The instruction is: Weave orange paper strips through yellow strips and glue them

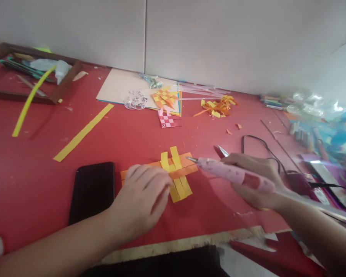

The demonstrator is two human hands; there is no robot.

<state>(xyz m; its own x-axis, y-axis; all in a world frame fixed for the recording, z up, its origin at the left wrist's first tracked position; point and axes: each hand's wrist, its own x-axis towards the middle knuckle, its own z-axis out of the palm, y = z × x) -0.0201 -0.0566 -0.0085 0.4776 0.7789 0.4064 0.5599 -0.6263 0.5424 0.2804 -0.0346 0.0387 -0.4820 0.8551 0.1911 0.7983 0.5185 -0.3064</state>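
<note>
On the red tabletop lies a cross of interlaced orange and yellow paper strips (179, 186). My left hand (145, 194) rests over its left part, fingers bent and held together, fingertips at the paper; the exact grip is hidden under the palm. My right hand (253, 173) is closed round a pink hot glue gun (222, 170). Its metal nozzle points left, just above the right end of the orange strips, and a pale glue stick (311, 204) appears to trail from its back. A silver pointed blade (223, 151) shows beside the right knuckles; the rest of it is hidden.
A black phone (92, 190) lies left of my left hand. Yellow strips (83, 132), a wooden tray (53, 94), a red-and-white woven paper fish (167, 120), an orange-yellow woven piece (164, 97) and paper scraps (219, 107) lie farther back. A black cable (259, 139) loops at right.
</note>
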